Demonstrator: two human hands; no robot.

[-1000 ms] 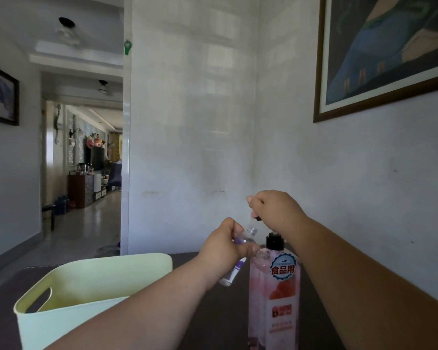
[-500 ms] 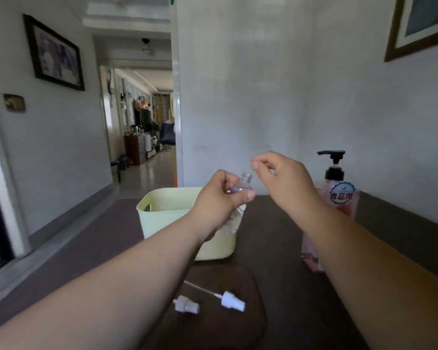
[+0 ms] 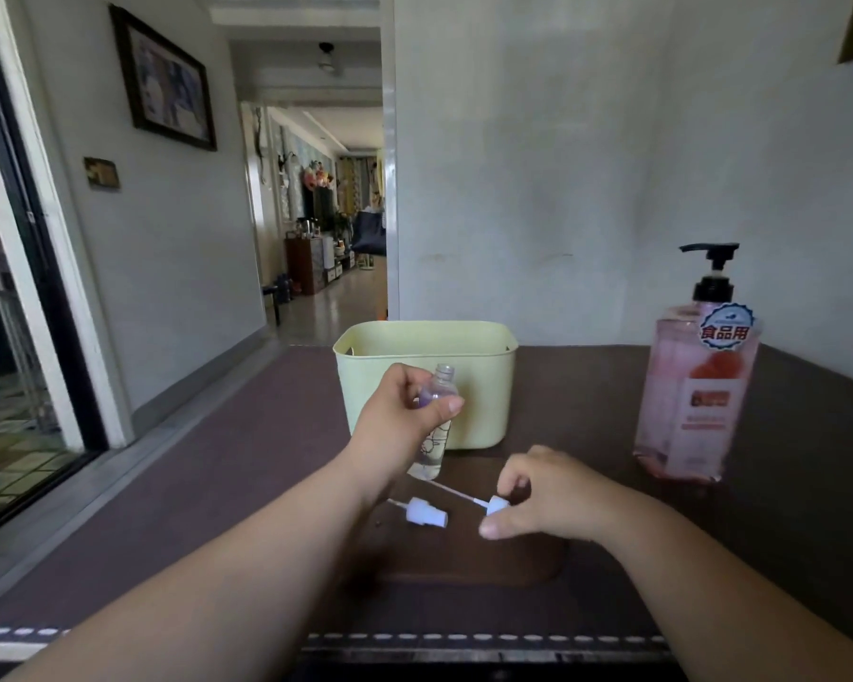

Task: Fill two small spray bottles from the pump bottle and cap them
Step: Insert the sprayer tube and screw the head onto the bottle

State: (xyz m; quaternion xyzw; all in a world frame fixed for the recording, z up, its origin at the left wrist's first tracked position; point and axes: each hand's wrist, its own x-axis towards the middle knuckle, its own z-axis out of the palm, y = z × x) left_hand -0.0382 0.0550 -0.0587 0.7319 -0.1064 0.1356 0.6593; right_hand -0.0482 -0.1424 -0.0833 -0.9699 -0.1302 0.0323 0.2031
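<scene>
My left hand grips a small clear spray bottle with an open neck, held upright above the table. My right hand is low over the dark mat and pinches a white spray cap whose thin dip tube points left. A second white spray cap lies on the mat just left of it. The tall pink pump bottle with a black pump stands at the right of the table.
A pale yellow plastic basket stands behind my left hand on the brown table. White walls close the back and right. A corridor opens at the back left, and a dark-framed glass door is far left.
My head has tilted down and the view widened. My right hand dropped from beside the bottle's neck to the mat and took hold of a spray cap. My left hand lowered the bottle slightly.
</scene>
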